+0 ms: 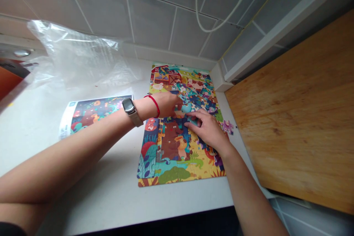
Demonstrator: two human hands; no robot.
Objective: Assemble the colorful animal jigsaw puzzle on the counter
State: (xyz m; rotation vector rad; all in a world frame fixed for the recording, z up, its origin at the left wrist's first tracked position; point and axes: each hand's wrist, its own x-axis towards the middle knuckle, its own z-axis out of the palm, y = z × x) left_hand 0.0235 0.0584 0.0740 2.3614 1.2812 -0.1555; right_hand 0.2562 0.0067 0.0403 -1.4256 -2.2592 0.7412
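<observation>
**Both hands on puzzle, mid-board**

Forearms cross the white counter [110,191] front edge. Left to right: crinkled clear plastic bag [74,55], glossy printed sheet [91,112], then flat cardboard jigsaw puzzle [177,155] toward the counter's back right corner. Your left hand [166,104] rests on it, fingers hidden, cannot tell. Your right hand [207,129] presses fingers together, flat, on a teal piece [190,120]. Risk: sliding pressure could pop neighbouring pieces. Loose purple piece [228,127] lies near the wooden board [298,118].

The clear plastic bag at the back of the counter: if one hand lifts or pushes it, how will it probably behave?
The clear plastic bag looks thin and crumpled, so it would probably be floppy and sag when lifted. It seems very light, so a push would likely crumple or slide it across the white counter. Its glossy surface may feel slippery.
</observation>
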